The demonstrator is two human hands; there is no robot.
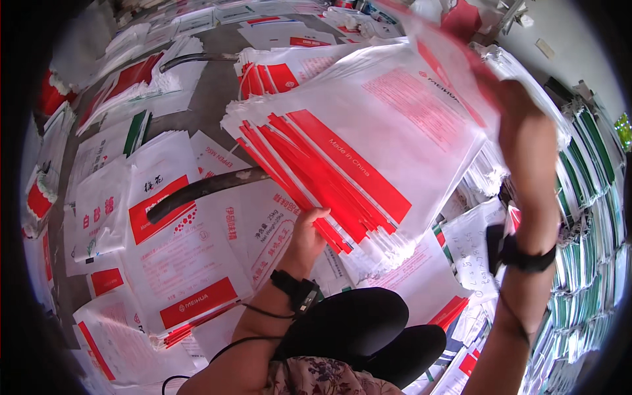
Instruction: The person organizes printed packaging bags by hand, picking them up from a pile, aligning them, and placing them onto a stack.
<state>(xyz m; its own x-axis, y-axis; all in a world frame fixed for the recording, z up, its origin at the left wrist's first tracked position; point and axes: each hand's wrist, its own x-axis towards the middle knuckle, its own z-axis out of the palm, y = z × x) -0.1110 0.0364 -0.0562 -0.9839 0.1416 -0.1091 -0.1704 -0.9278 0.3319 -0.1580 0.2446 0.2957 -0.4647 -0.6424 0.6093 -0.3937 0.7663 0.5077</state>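
Observation:
A thick stack of white woven sacks with red bands lies tilted in front of me, its many edges fanned out toward the lower left. My left hand grips the stack's near-left edge, thumb on top and the other fingers hidden beneath. At the upper right, my right hand is smeared by motion. A blurred white and red sack hangs from it, raised above the stack's far right corner; its fingers are only partly visible. Black bands with cables circle both my wrists.
More printed sacks lie flat over the floor to the left. A dark curved bar sticks out left of the stack, with another dark bar farther back. Tall piles of green-edged sacks stand along the right. My knees are just below the stack.

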